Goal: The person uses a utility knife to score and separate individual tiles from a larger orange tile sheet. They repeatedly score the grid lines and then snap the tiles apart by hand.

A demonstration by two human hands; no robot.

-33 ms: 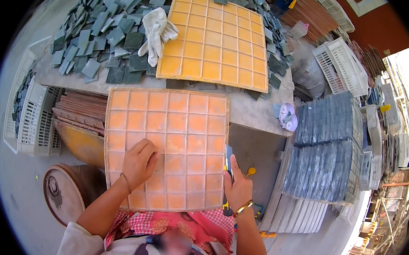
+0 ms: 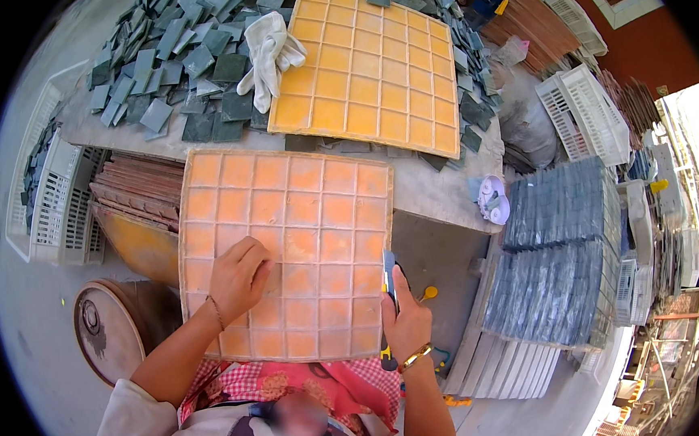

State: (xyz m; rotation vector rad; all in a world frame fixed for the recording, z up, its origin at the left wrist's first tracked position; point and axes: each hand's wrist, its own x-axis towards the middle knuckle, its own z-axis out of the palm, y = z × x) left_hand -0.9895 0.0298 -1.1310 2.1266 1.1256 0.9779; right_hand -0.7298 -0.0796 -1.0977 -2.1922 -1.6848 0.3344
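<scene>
- Two hands are flanking the work: the left hand (image 2: 242, 274) is resting, fingers bent, on an orange gridded panel (image 2: 303, 247); whether it is pinching anything, I cannot tell.
- The right hand (image 2: 407, 318) is grasping a blue-grey tool (image 2: 389, 271) beside the panel's right edge.
- The orange panel is lying between the person's lap and the bench (image 2: 440, 196). It is looking rubbery and fairly broad, probably sagging if lifted one-handed; opposite rims are seeming the better hold.
- Beyond, a yellow gridded panel (image 2: 368, 69), white gloves (image 2: 268, 58) and grey-green tiles (image 2: 158, 115) are lying on the bench.
</scene>
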